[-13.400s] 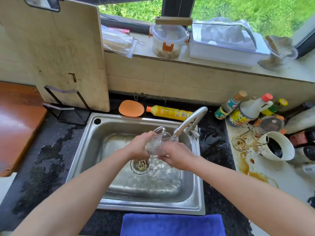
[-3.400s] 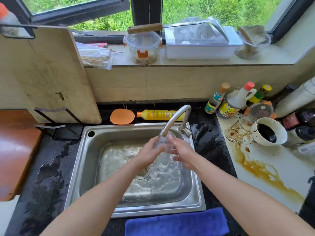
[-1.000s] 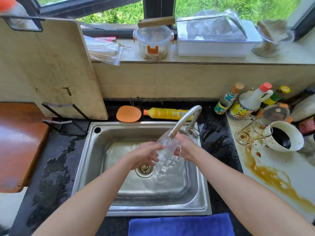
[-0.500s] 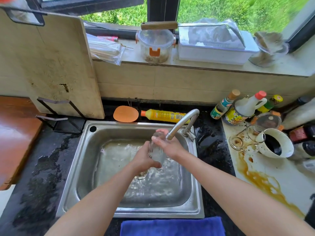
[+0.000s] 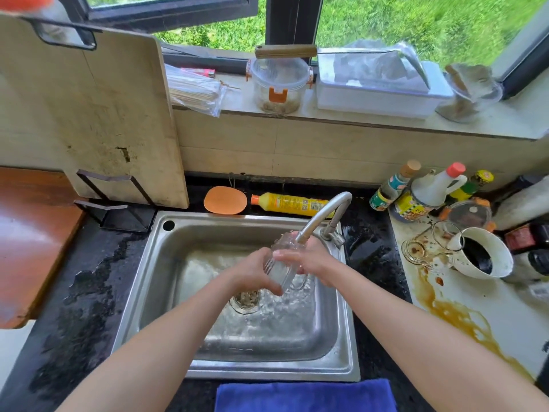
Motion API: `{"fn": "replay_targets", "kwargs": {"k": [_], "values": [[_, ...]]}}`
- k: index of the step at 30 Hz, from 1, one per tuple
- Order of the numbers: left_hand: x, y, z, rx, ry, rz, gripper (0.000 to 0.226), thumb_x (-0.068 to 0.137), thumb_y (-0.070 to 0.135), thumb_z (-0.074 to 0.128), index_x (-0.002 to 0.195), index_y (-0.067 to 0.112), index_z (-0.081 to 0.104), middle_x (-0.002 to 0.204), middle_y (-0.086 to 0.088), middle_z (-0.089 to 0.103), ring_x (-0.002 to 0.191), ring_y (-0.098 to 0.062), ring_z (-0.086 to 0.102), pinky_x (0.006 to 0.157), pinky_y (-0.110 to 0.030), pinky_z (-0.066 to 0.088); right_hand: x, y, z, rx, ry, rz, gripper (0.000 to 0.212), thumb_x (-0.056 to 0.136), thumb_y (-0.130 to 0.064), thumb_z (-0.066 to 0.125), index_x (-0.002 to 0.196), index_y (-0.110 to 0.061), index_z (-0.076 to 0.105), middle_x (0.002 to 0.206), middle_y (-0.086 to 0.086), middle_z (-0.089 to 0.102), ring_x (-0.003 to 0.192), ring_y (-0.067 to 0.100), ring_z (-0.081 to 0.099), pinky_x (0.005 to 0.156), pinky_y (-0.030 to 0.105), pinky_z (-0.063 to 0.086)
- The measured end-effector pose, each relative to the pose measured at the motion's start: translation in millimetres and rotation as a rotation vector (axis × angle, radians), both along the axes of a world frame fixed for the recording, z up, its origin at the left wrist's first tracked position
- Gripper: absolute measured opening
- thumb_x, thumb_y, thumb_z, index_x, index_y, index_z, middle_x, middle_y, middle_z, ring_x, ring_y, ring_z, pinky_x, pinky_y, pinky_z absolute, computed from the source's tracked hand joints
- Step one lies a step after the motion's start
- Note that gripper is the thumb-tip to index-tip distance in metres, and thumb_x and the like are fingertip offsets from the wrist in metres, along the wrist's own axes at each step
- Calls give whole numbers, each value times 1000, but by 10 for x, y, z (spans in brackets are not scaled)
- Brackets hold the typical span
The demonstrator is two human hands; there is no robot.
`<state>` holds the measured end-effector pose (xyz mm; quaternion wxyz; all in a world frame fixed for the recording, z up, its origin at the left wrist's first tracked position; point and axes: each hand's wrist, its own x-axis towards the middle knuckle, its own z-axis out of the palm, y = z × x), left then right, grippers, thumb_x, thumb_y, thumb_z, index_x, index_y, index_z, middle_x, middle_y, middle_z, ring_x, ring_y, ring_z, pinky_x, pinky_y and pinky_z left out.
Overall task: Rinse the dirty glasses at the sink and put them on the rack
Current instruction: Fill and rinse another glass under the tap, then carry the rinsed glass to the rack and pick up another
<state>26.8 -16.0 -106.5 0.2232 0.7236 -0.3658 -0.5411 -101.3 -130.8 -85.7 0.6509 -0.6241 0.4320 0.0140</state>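
Note:
A clear ribbed glass (image 5: 282,264) is tilted under the running faucet (image 5: 322,214) over the steel sink (image 5: 175,263). My left hand (image 5: 255,270) grips its lower end from the left. My right hand (image 5: 309,258) holds its upper part from the right, fingers across the glass. Water splashes in the basin around the drain (image 5: 246,297). Two dirty glasses (image 5: 416,248) stand on the stained white counter at the right beside a white mug (image 5: 481,257) of dark liquid. A black wire rack (image 5: 118,206) stands left of the sink, holding a cutting board (image 5: 89,114).
Sauce bottles (image 5: 421,191) crowd the back right corner. A yellow detergent bottle (image 5: 291,202) and an orange scrubber (image 5: 225,200) lie behind the sink. Brown spill (image 5: 451,313) streaks the right counter. A blue cloth (image 5: 303,395) lies at the front edge. The black counter on the left is wet.
The glass has tilted and turned between my hands under the stream. My left hand slid toward its lower end. The view shifted slightly.

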Motion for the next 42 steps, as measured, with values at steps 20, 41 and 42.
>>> {"fn": "replay_targets", "kwargs": {"k": [20,41,42], "values": [[-266,-481,-139,-288,-737,-410,39,89,21,53,127,14,50,119,-9,57,105,-31,58,84,-44,51,-596,127,-41,-717,285,72,69,73,-43,80,132,-27,47,123,-4,60,112,18,57,90,34,46],[-3283,-1087,1161,-699,-1084,-838,31,94,27,44,121,13,51,122,-10,55,114,-31,51,93,-41,39,-4139,250,1013,-933,444,-540,71,69,-55,80,128,-31,48,116,-7,65,108,20,62,86,35,50],[-3506,-1082,1205,-720,-1078,-865,31,95,28,44,122,13,51,122,-11,54,114,-32,51,93,-41,38,-4365,330,1052,-943,457,-578,71,70,-53,80,129,-30,48,117,-7,65,108,19,62,85,34,49]]}}
